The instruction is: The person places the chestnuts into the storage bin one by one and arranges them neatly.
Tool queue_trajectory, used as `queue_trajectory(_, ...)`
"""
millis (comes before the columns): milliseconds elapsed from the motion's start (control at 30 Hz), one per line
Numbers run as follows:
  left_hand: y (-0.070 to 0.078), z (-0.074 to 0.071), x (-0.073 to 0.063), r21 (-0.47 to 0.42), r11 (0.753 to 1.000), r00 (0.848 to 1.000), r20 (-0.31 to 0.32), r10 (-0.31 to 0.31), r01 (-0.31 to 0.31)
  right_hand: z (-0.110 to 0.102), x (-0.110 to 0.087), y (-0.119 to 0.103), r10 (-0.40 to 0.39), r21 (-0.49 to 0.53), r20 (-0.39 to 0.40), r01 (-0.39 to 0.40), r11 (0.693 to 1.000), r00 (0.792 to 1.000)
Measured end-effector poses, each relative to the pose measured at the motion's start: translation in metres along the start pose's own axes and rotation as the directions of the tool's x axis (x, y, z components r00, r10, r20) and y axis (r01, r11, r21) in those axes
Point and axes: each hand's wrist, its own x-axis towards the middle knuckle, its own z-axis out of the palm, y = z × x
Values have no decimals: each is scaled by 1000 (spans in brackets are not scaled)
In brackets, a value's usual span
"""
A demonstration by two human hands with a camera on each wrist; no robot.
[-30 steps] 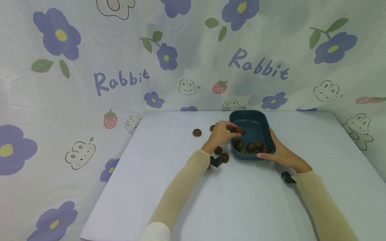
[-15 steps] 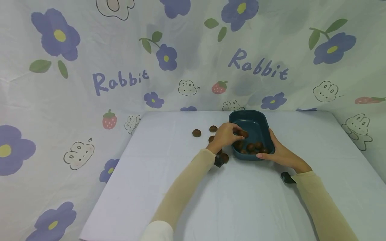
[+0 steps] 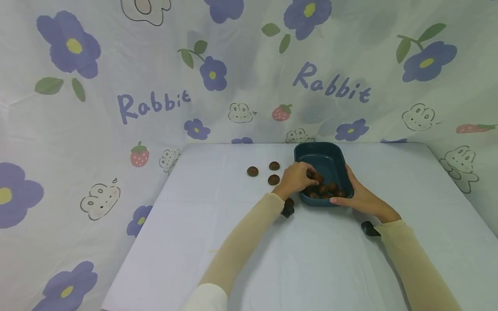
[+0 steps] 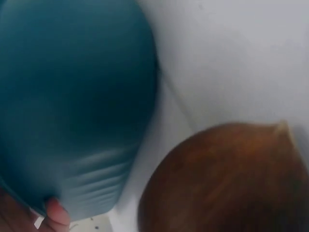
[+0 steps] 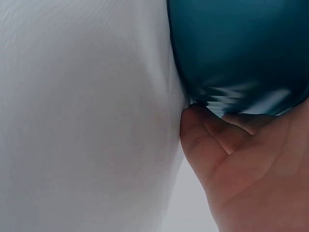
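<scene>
A dark teal rectangular dish (image 3: 327, 166) stands at the back of the table, with several brown chestnuts (image 3: 332, 187) gathered at its near end. My left hand (image 3: 298, 177) reaches over the left rim and pinches a chestnut (image 3: 318, 178) low inside the dish. My right hand (image 3: 363, 198) grips the near right corner, its thumb on the front rim. In the right wrist view, the fingers (image 5: 198, 133) lie along the dish's outer wall (image 5: 241, 58). A loose chestnut (image 4: 227, 179) looms large in the left wrist view, beside the dish's wall (image 4: 77, 96).
Left of the dish, loose chestnuts (image 3: 253, 171) lie on the white table (image 3: 202, 216); one (image 3: 289, 202) is partly hidden by the left wrist and its black camera mount (image 3: 287, 210). A patterned cloth (image 3: 241, 56) hangs behind the table.
My left hand has moved right and slightly nearer, bringing its chestnut deeper over the dish towards the others. More loose chestnuts show behind the hand. The right hand keeps its hold.
</scene>
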Motion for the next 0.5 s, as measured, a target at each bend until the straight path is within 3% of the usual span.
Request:
queue_trajectory(267, 2, 4, 3, 54, 999, 1000, -17, -6, 7, -1, 1, -2, 19, -14, 7, -19, 1000, 1000)
queue_trajectory(500, 6, 9, 6, 98, 995, 999, 13, -38, 37, -2, -1, -3, 31, -15, 15, -31, 999, 999)
